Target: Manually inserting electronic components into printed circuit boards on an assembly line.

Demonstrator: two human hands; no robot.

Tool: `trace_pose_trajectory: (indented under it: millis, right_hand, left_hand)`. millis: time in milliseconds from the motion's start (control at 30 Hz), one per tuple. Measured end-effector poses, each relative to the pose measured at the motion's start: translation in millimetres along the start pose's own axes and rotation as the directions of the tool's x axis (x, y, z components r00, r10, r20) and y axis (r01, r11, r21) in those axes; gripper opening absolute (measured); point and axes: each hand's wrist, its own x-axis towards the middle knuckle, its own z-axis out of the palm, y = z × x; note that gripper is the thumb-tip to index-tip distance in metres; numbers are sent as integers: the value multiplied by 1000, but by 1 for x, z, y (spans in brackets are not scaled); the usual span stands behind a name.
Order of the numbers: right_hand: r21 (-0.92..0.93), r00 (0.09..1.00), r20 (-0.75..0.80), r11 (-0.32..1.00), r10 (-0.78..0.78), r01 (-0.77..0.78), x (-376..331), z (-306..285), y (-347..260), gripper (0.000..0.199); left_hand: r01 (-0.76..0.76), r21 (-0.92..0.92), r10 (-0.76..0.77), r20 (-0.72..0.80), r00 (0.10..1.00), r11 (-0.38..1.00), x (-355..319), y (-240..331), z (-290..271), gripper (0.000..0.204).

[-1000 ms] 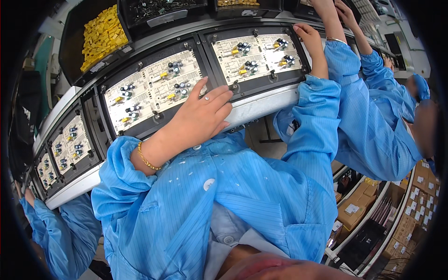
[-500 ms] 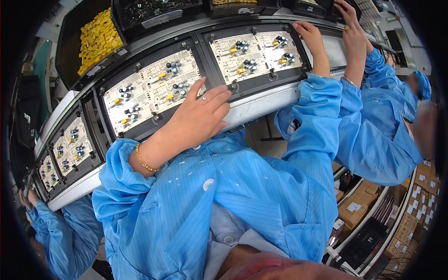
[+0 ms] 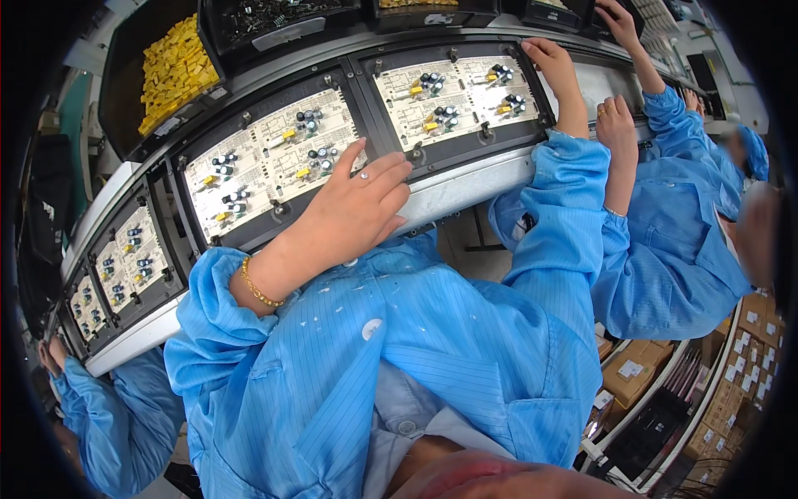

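My left hand (image 3: 362,195) lies with its fingers stretched out over the near edge of the line, a ring on one finger. It holds nothing and is beside the lower right corner of a pale circuit board (image 3: 264,137). At the far right corner of the neighbouring black carrier frame (image 3: 449,160), my right hand (image 3: 559,76) has its fingertips closed on the frame's edge. Inside that frame sits a second circuit board (image 3: 460,87). Both boards carry dark round capacitors and yellow block-shaped parts. Small black posts line the frames.
Behind the frames stand a bin of yellow parts (image 3: 174,71) and a bin of dark small parts (image 3: 287,29). A pale metal rail (image 3: 474,187) runs along the front. To the right, a co-worker's hands (image 3: 615,129) are close to my right arm. More framed boards (image 3: 125,249) continue leftward.
The co-worker's nearer hand on the right has dropped from beside the bins to the line's front edge. My own hands and the two boards have stayed in place.
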Motion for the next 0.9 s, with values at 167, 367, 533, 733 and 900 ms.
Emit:
trace_pose_trajectory:
  millis: [167,367,533,733,900]
  right_hand:
    - [5,1000,1,1000,5,-5,-1,7,-4,24]
    - [5,1000,0,1000,18,-18,4,-2,-1,25]
    - [277,991,133,960,-2,-36,23,-25,10,25]
    - [369,977,213,926,-1,-79,5,-14,12,28]
    - [400,958,287,911,-17,-103,-6,-22,15,34]
  left_hand:
    - [-3,2,3,-4,1000,1000,-7,-5,-1,28]
    - [3,12,-2,-13,1000,1000,7,1,-1,27]
    - [25,44,-20,-106,994,999,33,8,3,21]
    - [47,88,-35,-128,991,995,22,12,10,21]
    - [15,88,-6,-107,994,996,26,12,15,21]
